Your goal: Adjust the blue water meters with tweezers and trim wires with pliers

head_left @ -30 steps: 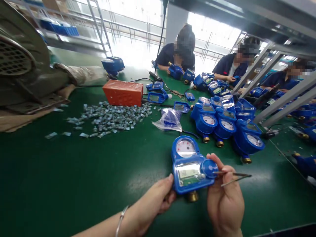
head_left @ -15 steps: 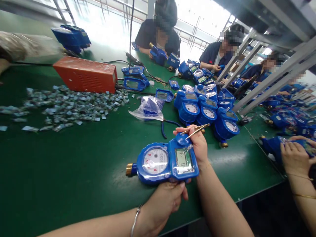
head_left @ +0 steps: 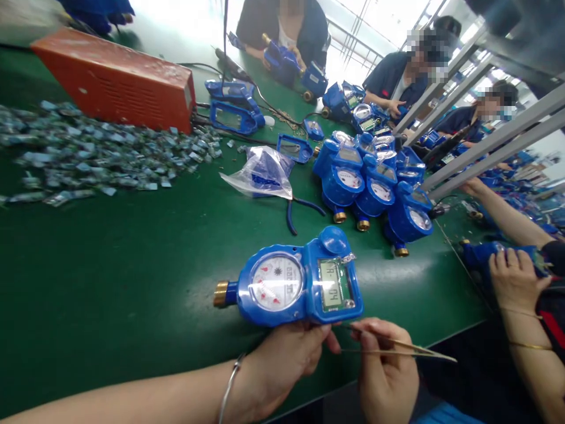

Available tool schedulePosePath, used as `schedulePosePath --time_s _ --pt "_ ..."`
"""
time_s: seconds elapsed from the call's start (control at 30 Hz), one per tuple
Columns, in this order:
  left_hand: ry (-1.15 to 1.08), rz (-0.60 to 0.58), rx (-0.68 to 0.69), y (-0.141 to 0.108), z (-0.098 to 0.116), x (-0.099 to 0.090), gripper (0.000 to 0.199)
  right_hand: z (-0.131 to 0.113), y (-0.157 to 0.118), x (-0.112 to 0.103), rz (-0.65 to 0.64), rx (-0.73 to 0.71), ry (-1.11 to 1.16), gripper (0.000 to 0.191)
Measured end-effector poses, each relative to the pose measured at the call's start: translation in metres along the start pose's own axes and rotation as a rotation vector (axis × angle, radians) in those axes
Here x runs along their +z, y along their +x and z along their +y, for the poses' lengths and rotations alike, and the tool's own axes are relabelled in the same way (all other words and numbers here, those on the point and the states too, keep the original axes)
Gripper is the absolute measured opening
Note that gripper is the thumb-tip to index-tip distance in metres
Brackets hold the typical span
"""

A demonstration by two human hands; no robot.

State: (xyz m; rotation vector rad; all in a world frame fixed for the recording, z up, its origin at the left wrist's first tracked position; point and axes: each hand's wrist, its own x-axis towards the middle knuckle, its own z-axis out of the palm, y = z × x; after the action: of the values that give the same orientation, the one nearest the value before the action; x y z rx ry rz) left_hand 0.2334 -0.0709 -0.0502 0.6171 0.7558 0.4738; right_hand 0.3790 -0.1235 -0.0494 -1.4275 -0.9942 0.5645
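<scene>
Single view, head-worn, looking forward and down across the green worktop [head_left: 110, 265] from its near edge. Close range: left hand [head_left: 282, 359] and right hand [head_left: 386, 371] sit at the bottom of frame, the blue water meter [head_left: 295, 282] just above them near the near edge. Wide lens, strong tilt and edge distortion. The far edge with seated people runs along the top; the worktop's right edge falls off at right. No second view.

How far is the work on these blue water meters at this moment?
Done, it seems: a cluster of meters stands together behind. In hand: the left hand holds one blue meter, its display lit; the right hand holds tweezers beside it. Left: loose blue covers lie near the orange box.
</scene>
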Motion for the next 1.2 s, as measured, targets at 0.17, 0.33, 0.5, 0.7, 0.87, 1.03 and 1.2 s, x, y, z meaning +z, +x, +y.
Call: schedulePosePath --time_s 0.17,0.33,0.5,0.7,0.87,1.03,1.2 --pt "-0.008 -0.011 0.009 -0.002 -0.001 -0.001 0.035 0.006 -0.004 0.003 0.019 -0.034 -0.122 0.018" --pt "0.014 0.0 0.006 -0.003 -0.001 -0.001 0.036 0.005 -0.002 0.0 -0.021 -0.029 -0.066 0.021" --pt "0.036 0.013 0.016 -0.002 0.004 0.001 0.036 0.004 -0.004 -0.002 -0.032 0.009 -0.122 0.021" --pt "0.004 0.003 0.019 -0.003 0.004 0.001 0.035 0.003 -0.011 -0.003 -0.093 0.039 -0.066 0.021" --pt "0.069 0.001 0.035 -0.002 0.003 0.001 0.034 -0.003 -0.011 0.001 -0.057 0.003 -0.229 0.016" --pt "0.097 0.029 0.037 -0.001 0.0 0.0 0.033 -0.015 0.001 0.003 -0.067 -0.009 -0.339 0.008" --pt "0.121 0.049 -0.009 -0.005 0.004 0.002 0.03 -0.014 0.013 0.003 -0.172 0.122 -0.237 0.016"
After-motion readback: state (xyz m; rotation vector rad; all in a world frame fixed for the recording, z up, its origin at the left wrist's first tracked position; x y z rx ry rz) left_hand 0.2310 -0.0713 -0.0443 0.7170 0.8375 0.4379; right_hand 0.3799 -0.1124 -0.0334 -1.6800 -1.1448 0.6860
